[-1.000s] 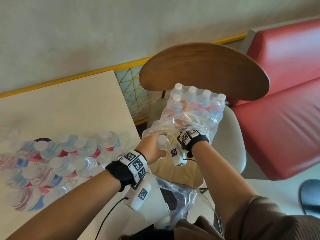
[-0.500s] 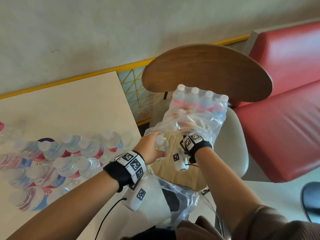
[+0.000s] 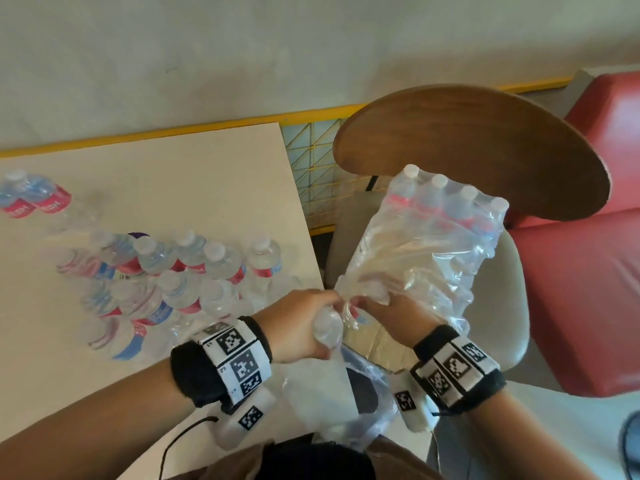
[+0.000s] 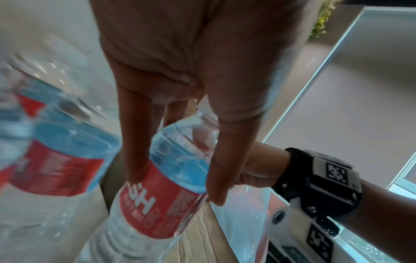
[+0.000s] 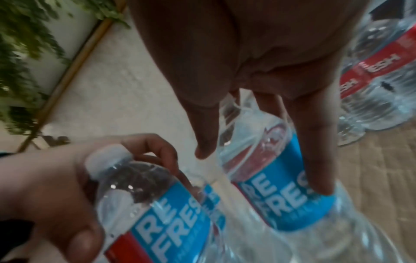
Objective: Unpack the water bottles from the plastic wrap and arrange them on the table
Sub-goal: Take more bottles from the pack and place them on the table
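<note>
Far left on the table (image 3: 180, 174): two bottles lying apart from the rest, red and blue labels up. Nearer the table's right edge: a cluster of loose bottles (image 3: 187, 271), some upright, some blurred and hard to count. Just right of that cluster, off the table edge: left hand (image 3: 298, 327), fingers and thumb curled round the upper part of a bottle (image 3: 327, 329), cap toward the camera; in the left wrist view the fingers (image 4: 135, 156) reach down onto the red label. Close beside it: right hand (image 3: 398, 317), fingers (image 5: 315, 160) wrapped round a second bottle (image 5: 281, 186) that sits at the torn mouth of the wrap (image 3: 415, 265), thumb spread off to the side. Behind and to the right: the pack (image 3: 446, 216) resting on a chair (image 3: 502, 289), a row of four capped bottles enclosed at its far end, wrap slack and crumpled toward the hands. Behind the pack: the chair's wooden back. Farthest right: a red bench (image 3: 588, 289). Below the hands, near the lap: more loose clear plastic (image 3: 367, 410).
</note>
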Demonstrator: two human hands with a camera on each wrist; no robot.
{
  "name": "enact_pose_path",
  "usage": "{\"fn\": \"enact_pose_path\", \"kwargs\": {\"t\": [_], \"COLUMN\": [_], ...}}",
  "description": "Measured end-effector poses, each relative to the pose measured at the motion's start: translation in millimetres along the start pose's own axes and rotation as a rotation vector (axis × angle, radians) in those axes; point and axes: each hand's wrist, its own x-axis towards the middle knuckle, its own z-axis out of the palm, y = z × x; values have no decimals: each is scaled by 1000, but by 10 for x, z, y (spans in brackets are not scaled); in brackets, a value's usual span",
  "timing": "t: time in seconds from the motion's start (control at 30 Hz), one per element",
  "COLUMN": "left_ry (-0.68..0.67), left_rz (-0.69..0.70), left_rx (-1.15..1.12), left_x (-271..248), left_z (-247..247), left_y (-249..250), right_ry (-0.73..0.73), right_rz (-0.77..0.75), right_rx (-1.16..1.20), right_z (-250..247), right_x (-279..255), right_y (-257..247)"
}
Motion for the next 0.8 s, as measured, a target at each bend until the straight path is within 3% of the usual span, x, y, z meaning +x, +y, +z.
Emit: {"fn": "enact_pose_path", "kwargs": {"t": [0.1, 0.3, 0.53, 0.67, 0.8], "left_ry": [-10, -71, -138, -162, -180], "left_rz": [-67, -166, -239, -238, -214], "left_rx": [103, 260, 438, 472, 571], "left_x": [-283, -644, -780, -803, -783], "left_z": [-48, -11, 78, 60, -85], "left_y": [-141, -358, -498, -472, -239], "right_ry": [-33, -243, -245, -242, -232], "right_rz": [-204, -293, -404, -419, -289], "right_rx": [-131, -127, -143, -154, -69], "right_z": [100, 541, 814, 752, 544], "right_x": [-257, -298, -200, -171, -210], "right_y": [-225, -411, -628, -654, -600]}}
